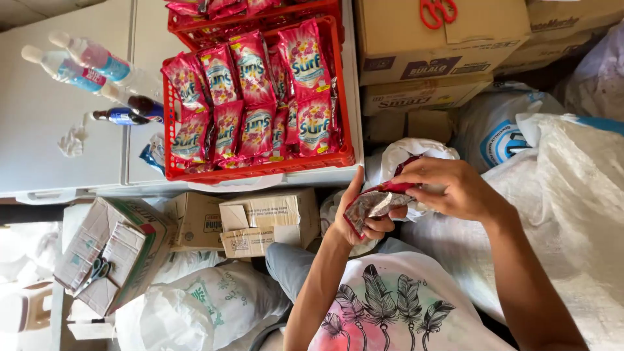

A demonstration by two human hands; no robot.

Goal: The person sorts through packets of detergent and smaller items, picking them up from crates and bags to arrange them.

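My left hand (359,218) and my right hand (448,187) together hold a strip of red and silver sachets (378,200), folded, its shiny back showing. The left hand grips its lower end, the right pinches the upper red edge. Past the hands, a red plastic crate (260,170) stands on a white surface (58,97), filled with several red sachet packs (260,91) standing in rows. A white plastic bag (409,151) lies just beyond my hands.
Three plastic bottles (91,65) lie on the white surface left of the crate. Cardboard boxes (266,221) sit below it; one box (110,253) carries scissors (97,270). Red scissors (437,12) rest on stacked boxes (442,45). White woven sacks (572,208) crowd the right.
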